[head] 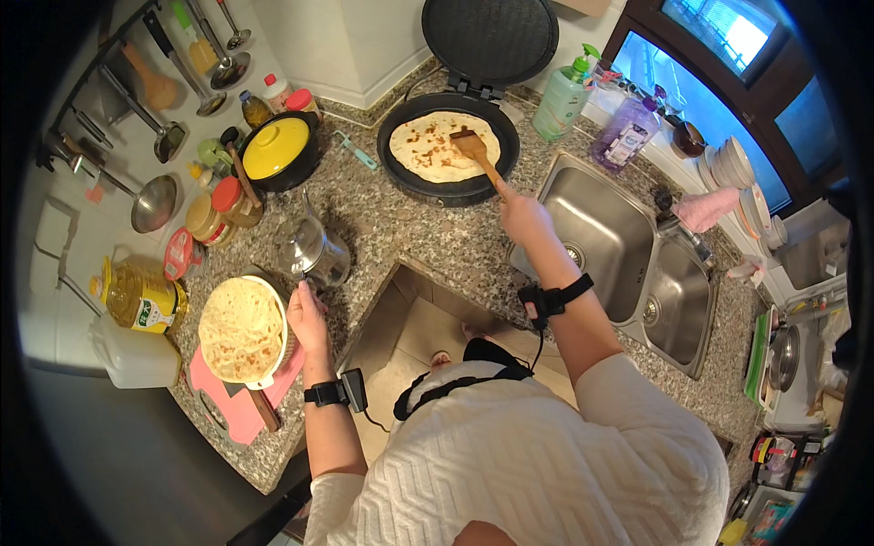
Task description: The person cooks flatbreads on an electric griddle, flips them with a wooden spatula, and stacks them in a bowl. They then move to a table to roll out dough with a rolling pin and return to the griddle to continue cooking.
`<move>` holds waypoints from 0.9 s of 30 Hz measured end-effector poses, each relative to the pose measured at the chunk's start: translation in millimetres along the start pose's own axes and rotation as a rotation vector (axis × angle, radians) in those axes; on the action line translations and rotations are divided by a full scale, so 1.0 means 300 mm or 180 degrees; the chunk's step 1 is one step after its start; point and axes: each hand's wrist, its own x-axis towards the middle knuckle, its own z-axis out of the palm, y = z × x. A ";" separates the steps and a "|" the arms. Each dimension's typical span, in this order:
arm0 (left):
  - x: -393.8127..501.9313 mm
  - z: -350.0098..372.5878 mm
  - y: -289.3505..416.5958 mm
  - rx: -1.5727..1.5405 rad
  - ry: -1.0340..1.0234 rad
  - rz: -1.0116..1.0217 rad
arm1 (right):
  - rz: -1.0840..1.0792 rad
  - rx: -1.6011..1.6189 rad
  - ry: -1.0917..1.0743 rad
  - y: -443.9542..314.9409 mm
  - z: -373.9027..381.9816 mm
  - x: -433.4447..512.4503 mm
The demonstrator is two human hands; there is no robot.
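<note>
My right hand (pixel 526 217) grips the handle of a flat wooden brush (pixel 480 151), whose dark end lies against a browned flatbread (pixel 427 147). The flatbread rests in the round black pan of an electric griddle (pixel 444 198), its lid (pixel 488 41) tilted up behind. On the left, my left hand (pixel 307 317) is closed at the handle of a lidded, spouted metal pot (pixel 328 256) standing on the counter; the fingers hide most of the handle. Beside that hand, cooked flatbread (pixel 239 331) fills a white basket (pixel 285 327) above a pink cutting board (pixel 242 423).
A knife handle (pixel 264 409) sticks out below the basket. A yellow-lidded black pot (pixel 276 153), jars (pixel 235 201) and an oil jug (pixel 143 297) line the left wall. Right of the griddle are pump bottles (pixel 563 102) and a double steel sink (pixel 604 232).
</note>
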 end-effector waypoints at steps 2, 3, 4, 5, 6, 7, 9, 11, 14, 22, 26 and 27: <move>-0.002 0.000 0.001 0.0015 0.0000 -0.0001 | -0.0022 0.0025 -0.0033 -0.001 -0.020 -0.034; -0.002 0.000 0.002 0.0040 -0.0005 0.0004 | -0.0127 0.0111 0.0117 0.010 -0.018 -0.048; -0.002 -0.001 0.002 0.0065 -0.0011 0.0008 | -0.0232 0.0196 0.0267 0.021 -0.016 -0.061; -0.003 -0.002 0.001 0.0054 -0.0024 0.0005 | -0.0337 0.0282 0.0418 0.028 -0.014 -0.073; -0.001 -0.002 0.000 0.0037 -0.0029 0.0006 | -0.0320 0.0223 0.0298 0.022 -0.024 -0.083; 0.000 -0.002 0.000 0.0021 -0.0034 0.0007 | -0.0302 0.0164 0.0177 0.018 -0.039 -0.094; -0.001 -0.002 0.000 0.0030 -0.0012 0.0012 | -0.0352 0.0183 0.0108 0.003 -0.072 -0.118; -0.003 -0.006 0.001 0.0017 0.0004 0.0005 | -0.0487 0.0341 0.0210 -0.006 -0.092 -0.140; -0.001 0.007 0.005 -0.0051 -0.0029 -0.0014 | -0.0565 0.0180 0.0076 0.019 -0.078 -0.146; -0.002 0.000 0.002 -0.0133 0.0013 -0.0164 | -0.0632 0.0491 -0.0196 -0.021 -0.223 -0.240; -0.002 -0.001 -0.002 -0.0071 -0.0016 -0.0106 | -0.0476 0.0284 -0.0366 -0.030 -0.269 -0.250; 0.000 -0.003 -0.003 -0.0037 -0.0015 -0.0097 | -0.0493 0.0217 -0.0342 -0.033 -0.275 -0.247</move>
